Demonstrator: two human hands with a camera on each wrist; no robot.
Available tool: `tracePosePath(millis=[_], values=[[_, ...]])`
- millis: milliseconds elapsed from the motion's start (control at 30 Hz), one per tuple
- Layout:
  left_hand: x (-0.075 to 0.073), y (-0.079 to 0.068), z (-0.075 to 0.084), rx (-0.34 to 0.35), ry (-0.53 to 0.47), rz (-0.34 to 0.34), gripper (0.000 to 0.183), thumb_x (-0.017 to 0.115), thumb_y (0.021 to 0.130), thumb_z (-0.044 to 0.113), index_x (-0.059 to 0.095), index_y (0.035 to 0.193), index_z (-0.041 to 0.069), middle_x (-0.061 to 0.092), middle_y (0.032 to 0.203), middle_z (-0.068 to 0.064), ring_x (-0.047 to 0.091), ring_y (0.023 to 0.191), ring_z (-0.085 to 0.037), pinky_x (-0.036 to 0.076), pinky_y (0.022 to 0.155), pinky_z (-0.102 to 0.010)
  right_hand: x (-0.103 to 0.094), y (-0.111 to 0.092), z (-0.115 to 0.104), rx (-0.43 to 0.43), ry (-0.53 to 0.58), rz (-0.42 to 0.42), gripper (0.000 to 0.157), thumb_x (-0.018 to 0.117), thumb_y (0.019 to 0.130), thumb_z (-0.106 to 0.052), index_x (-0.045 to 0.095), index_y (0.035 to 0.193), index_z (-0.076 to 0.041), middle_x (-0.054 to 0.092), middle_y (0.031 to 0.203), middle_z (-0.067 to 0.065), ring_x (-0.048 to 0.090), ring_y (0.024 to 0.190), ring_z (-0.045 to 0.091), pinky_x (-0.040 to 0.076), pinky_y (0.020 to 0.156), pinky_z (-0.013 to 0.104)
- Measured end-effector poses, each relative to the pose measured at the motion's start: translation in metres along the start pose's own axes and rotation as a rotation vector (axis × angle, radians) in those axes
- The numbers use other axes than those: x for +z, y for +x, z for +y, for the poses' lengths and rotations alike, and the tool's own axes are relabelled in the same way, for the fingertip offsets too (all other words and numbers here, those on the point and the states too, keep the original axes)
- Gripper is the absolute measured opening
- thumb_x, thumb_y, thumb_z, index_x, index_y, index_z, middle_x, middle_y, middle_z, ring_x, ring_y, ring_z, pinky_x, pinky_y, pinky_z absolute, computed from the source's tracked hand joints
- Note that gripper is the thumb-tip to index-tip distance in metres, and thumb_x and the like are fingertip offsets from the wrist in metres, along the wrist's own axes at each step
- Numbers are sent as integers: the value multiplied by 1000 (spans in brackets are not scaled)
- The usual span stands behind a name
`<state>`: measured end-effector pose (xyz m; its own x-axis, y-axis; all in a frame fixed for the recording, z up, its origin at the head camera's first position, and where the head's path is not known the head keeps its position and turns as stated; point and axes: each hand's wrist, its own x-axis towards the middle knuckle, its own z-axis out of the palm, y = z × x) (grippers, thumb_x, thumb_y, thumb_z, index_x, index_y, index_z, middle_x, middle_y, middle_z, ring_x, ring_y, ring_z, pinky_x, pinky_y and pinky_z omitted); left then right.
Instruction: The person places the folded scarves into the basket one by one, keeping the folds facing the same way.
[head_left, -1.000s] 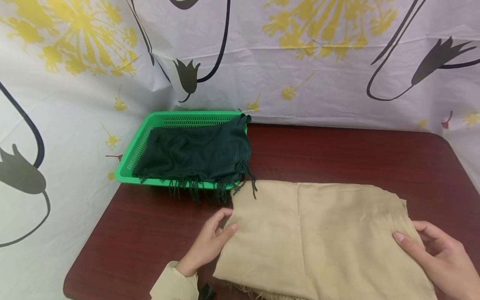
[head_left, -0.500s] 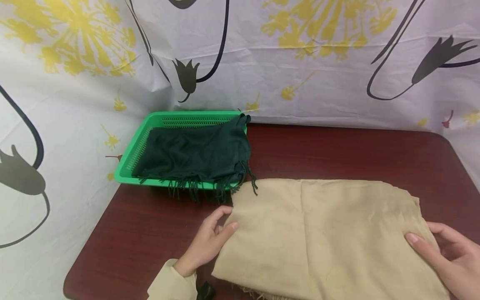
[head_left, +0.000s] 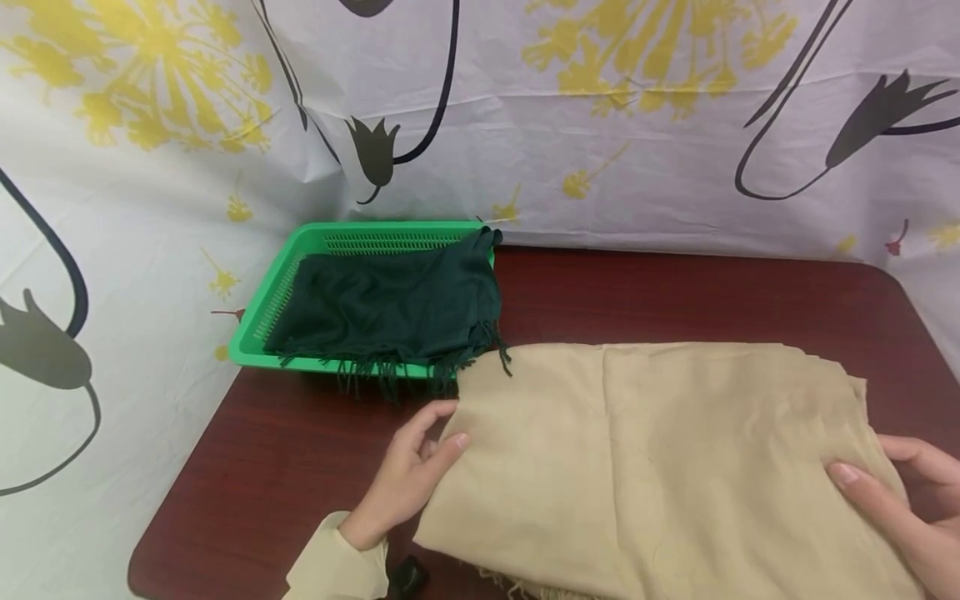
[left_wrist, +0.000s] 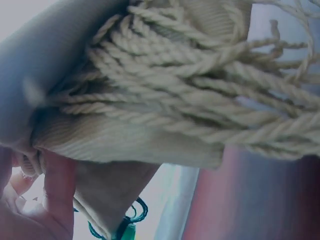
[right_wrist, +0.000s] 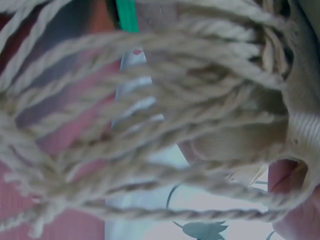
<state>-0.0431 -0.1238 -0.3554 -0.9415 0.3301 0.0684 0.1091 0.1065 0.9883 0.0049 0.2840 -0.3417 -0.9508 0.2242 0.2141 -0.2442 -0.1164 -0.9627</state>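
Observation:
A folded beige scarf (head_left: 660, 467) with twisted fringe is held up between my two hands, above the table's front half. My left hand (head_left: 412, 471) pinches its left edge, thumb on top and fingers beneath. At the right edge my right hand (head_left: 907, 508) grips it the same way, partly cut off by the frame. The scarf's tassels (left_wrist: 200, 85) hang close before the left wrist camera, and more fringe (right_wrist: 150, 130) fills the right wrist view. Just beyond the scarf's far left corner, a dark green fringed scarf (head_left: 390, 300) lies folded in a green basket (head_left: 243, 346).
The dark red table (head_left: 675, 292) has rounded corners. A patterned white cloth (head_left: 637, 183) hangs behind it and along the left. A small black object (head_left: 408, 575) lies near the front edge. Green scarf tassels overhang the basket's front rim.
The beige scarf has risen slightly and been stretched wider. My right hand has moved to the right; my left hand has shifted a little left and up. The basket stays put.

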Motion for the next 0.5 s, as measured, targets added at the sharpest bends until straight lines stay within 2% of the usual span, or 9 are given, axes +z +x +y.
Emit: tracePosePath(millis=[133,267,500], values=[[-2,0,3,31,-29,24,29,50,90,6,47,118,0,55,96,-19,61,58,-16,51,53,-36,0,0,-2,6,4,13,39,42,75,29,61,98,2,66,75,6,60,46,16,42,33,27],[-4,0,4,76,-12,57,29,51,89,4,48,117,-1,55,95,-18,60,58,-15,51,53,-35,2,2,-5,-9,-22,11,39,43,75,28,61,98,2,66,75,6,59,46,16,41,33,26],[-10,1,7,173,-1,112,29,50,87,-3,50,117,-2,54,102,-17,60,62,-16,51,55,-35,13,10,-9,-126,-76,-107,39,45,73,30,60,99,6,66,71,6,59,45,13,41,33,24]])
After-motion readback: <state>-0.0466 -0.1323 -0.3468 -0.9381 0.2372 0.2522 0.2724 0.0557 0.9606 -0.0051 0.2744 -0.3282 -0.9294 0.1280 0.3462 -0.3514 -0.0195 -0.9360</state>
